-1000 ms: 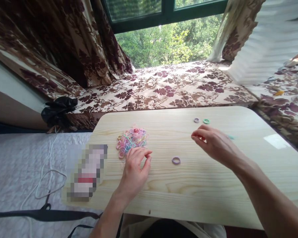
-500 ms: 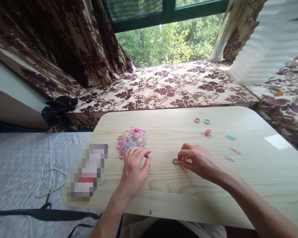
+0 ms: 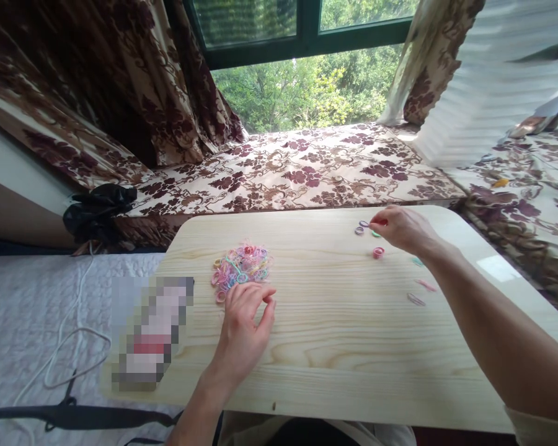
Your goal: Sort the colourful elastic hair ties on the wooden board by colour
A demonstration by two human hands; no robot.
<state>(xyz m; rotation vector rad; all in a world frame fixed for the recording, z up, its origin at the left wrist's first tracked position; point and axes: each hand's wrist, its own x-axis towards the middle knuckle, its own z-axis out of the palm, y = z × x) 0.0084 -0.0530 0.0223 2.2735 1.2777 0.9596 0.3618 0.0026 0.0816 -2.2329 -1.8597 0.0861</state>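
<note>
Between the fingertips of my right hand (image 3: pixel 400 228) is a purple hair tie (image 3: pixel 363 224), held at the far side of the table. Just below it lies another purple hair tie (image 3: pixel 359 231), and a green hair tie (image 3: pixel 376 234) shows partly under the hand. A pink-red hair tie (image 3: pixel 378 253) sits nearer to me. My left hand (image 3: pixel 248 313) rests at the near edge of a mixed pile of colourful hair ties (image 3: pixel 242 266), its fingers bent and thumb apart, with nothing seen in them.
On the right of the wooden table (image 3: pixel 325 371) lie small teal bands (image 3: pixel 417 262), pink bands (image 3: pixel 426 285) and pale purple bands (image 3: pixel 416 300). A blurred-out flat item (image 3: pixel 151 334) is at the left edge. Beyond stands a flower-patterned window seat (image 3: pixel 297 173).
My right hand has carried the purple hair tie from the table's middle to the far side, beside the other purple one. My left hand stays by the pile. The view has shifted slightly.
</note>
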